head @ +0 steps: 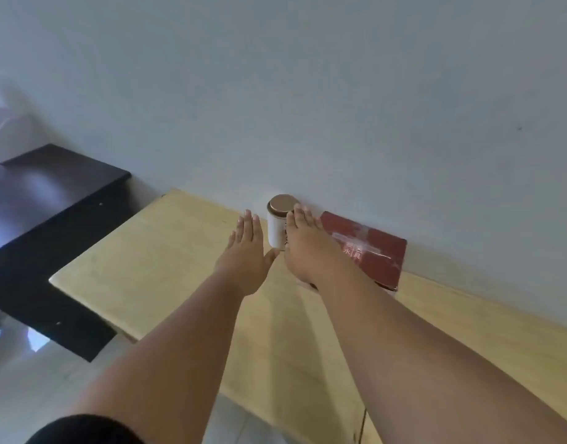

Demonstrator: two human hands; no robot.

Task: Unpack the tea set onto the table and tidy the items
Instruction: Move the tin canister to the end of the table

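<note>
Head view: two bare forearms reach forward over a pale wooden tabletop point(154, 261) that runs along a grey-white wall. A white tin point(275, 232) with a bronze lid point(281, 202) stands upright at the far edge, close to the wall. Just to its right lies a flat red box point(376, 248) with pale printed characters. The left hand point(247, 251) is open and flat, fingers together, near the tin's left side but apart from it. The right hand point(307, 243) is also open, fingers extended, its inner edge against or just beside the tin's right side; contact cannot be confirmed. Neither hand grips anything. A dark table point(51, 225) sits off to the left.

To move the tin well, both palms should probably close evenly on its sides, low enough that it stays upright.
</note>
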